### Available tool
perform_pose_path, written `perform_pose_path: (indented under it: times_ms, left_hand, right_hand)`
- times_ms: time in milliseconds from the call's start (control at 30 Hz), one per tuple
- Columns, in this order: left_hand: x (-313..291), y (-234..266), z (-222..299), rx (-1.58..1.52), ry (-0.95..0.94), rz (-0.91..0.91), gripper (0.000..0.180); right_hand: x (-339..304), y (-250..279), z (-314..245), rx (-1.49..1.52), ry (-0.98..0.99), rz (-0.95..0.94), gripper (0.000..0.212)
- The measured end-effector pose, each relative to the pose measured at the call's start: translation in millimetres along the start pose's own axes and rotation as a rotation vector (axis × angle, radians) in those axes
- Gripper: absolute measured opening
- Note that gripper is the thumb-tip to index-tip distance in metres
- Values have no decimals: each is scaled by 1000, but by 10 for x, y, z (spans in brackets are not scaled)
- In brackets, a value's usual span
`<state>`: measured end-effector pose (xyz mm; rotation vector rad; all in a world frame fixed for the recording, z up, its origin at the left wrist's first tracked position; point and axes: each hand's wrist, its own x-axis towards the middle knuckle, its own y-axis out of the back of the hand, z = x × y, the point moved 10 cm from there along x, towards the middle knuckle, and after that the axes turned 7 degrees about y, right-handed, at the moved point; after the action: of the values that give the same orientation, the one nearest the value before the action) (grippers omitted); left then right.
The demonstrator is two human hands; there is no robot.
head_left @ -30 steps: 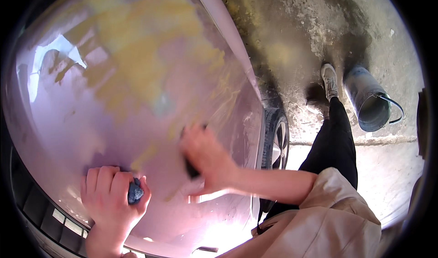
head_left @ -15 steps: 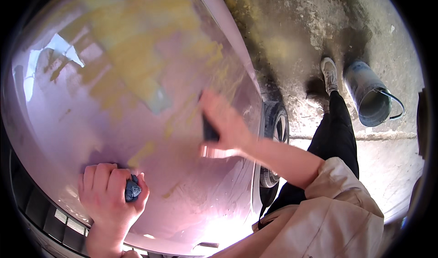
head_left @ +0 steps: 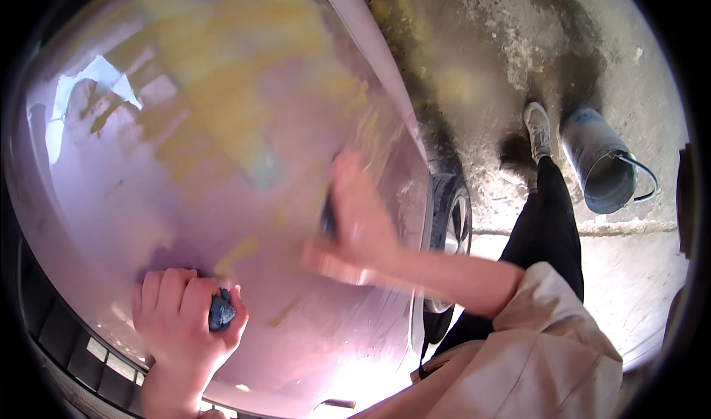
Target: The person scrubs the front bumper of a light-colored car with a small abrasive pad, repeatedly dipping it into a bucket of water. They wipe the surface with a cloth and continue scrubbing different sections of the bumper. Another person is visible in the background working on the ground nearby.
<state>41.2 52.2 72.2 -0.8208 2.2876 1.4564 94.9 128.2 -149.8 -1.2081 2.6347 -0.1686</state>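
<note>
Under both hands curves a glossy pinkish car hood (head_left: 244,211), smeared with yellowish patches (head_left: 222,85) over its far half. My left hand (head_left: 178,311) rests on the near left of the hood, closed round a crumpled blue-grey wad (head_left: 221,311), perhaps a rag. Blurred by motion, my right hand (head_left: 355,226) lies on the hood near its right side. It grips a dark flat block (head_left: 328,219), which looks like a sanding block and is mostly covered by the palm and fingers.
The car's front wheel (head_left: 452,211) is right of the hood, and the dark grille (head_left: 67,330) lies at lower left. A bucket (head_left: 607,171) lies or leans on the stained concrete floor (head_left: 481,41). My shoe (head_left: 538,126) and dark-trousered leg are between bucket and car.
My right hand and the block have shifted slightly and turned a little against the hood. The left hand keeps its hold; the whole view has moved slightly.
</note>
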Motion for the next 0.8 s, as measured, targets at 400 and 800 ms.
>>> perform_pose_path:
  times_ms: [400, 800]
  left_hand:
    - [54, 42, 53, -2, -19, 16, 25]
    - [55, 53, 17, -40, 23, 23, 24]
  right_hand:
    - [-246, -358, -347, 6, 131, -204, 112]
    - [-385, -547, -746, -240, 355, -277, 116]
